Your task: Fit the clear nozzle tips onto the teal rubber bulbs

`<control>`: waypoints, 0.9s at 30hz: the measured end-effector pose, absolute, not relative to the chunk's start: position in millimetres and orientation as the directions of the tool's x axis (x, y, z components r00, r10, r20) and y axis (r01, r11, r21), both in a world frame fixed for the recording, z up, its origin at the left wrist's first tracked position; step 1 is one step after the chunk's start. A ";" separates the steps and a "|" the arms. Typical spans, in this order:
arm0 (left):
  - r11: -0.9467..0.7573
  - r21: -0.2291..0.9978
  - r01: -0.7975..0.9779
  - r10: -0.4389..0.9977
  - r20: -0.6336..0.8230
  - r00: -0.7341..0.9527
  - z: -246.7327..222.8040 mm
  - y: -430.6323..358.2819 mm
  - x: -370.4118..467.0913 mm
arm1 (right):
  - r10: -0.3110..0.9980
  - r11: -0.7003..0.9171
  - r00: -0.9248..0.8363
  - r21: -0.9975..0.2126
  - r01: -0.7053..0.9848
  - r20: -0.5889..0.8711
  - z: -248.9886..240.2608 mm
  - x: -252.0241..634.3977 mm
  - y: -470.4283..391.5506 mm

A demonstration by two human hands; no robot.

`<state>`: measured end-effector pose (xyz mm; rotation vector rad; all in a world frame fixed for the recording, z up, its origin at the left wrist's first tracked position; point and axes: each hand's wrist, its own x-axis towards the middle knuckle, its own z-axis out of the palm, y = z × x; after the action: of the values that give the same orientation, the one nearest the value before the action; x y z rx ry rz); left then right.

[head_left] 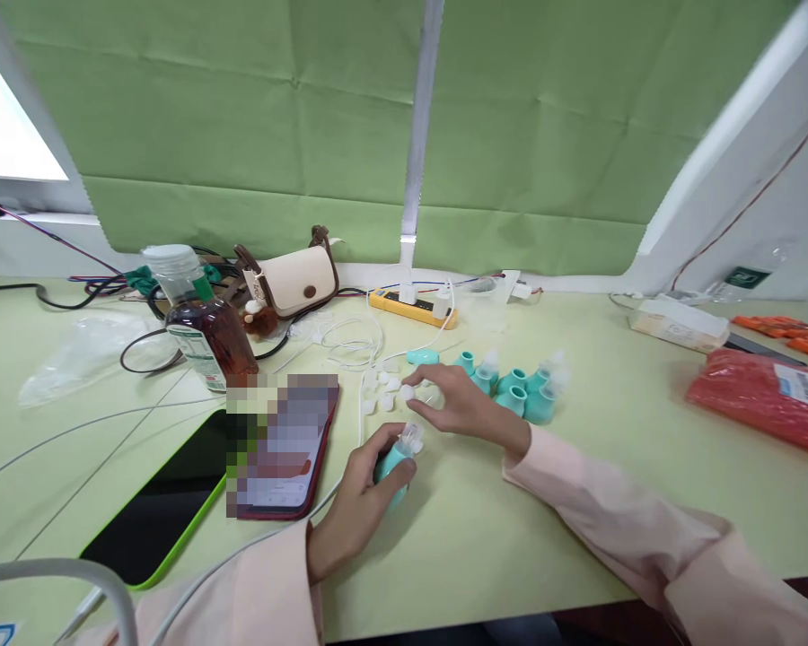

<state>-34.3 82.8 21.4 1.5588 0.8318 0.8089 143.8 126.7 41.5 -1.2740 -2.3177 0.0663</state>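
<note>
My left hand (360, 502) is wrapped round a small teal bottle (394, 468), tilted, with a clear whitish tip (413, 437) on its top. My right hand (461, 395) reaches in from the right, and a small white cap (408, 392) sits between its thumb and forefinger. Several loose white caps (386, 401) lie on the table just left of those fingers. Behind the right hand stands a group of teal bottles (512, 399); some have clear tips and others show open necks. A teal piece (422, 357) lies on its side nearby.
Two phones (158, 502) (289, 449) lie left of my hands, with a white cable (362, 413) running past. Farther back are a bottle of dark liquid (208, 336), a cream handbag (296, 280) and a yellow power strip (410, 307). A red package (760, 399) lies at right.
</note>
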 end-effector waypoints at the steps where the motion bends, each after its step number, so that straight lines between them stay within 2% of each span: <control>1: -0.104 0.992 0.073 0.854 0.051 0.517 22.4 82.8 -34.2 | 0.815 0.568 -0.415 -0.414 0.711 0.405 44.9 147.0 119.9; 3: -0.096 0.994 0.059 0.850 0.050 0.525 23.3 82.7 -33.8 | 0.853 0.516 -0.368 -0.710 0.480 0.371 49.6 153.6 105.3; 4: -0.094 0.994 0.054 0.845 0.051 0.532 23.2 82.8 -33.6 | 0.874 0.456 -0.359 -0.808 0.374 0.327 50.5 156.8 98.2; 6: -0.107 0.993 0.056 0.830 0.058 0.555 21.9 83.3 -33.6 | 0.894 0.333 -0.383 -0.916 0.224 0.231 49.2 162.2 86.2; 8: -0.158 0.984 0.087 0.817 0.081 0.572 19.8 84.1 -34.0 | 0.884 0.241 -0.438 -0.962 0.130 0.162 45.6 166.4 78.4; 11: -0.250 0.954 0.166 0.828 0.122 0.547 17.8 85.2 -34.4 | 0.858 0.195 -0.497 -0.977 0.089 0.126 41.5 170.8 74.5; 16: -0.271 0.925 0.268 0.848 0.098 0.520 18.0 85.5 -32.6 | 0.836 0.226 -0.532 -0.968 0.113 0.133 41.6 174.8 74.6; 24: -0.342 0.895 0.287 0.804 0.121 0.581 17.7 85.8 -32.3 | 0.787 0.306 -0.613 -0.904 0.299 0.064 42.1 179.9 69.6; 27: -0.331 0.898 0.290 0.803 0.106 0.587 16.3 86.0 -33.1 | 0.769 0.383 -0.633 -0.856 0.348 0.086 43.4 178.7 68.1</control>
<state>-33.1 86.0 16.3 1.8884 0.8803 0.6942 178.7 68.1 43.4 -0.9600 -2.1696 1.1741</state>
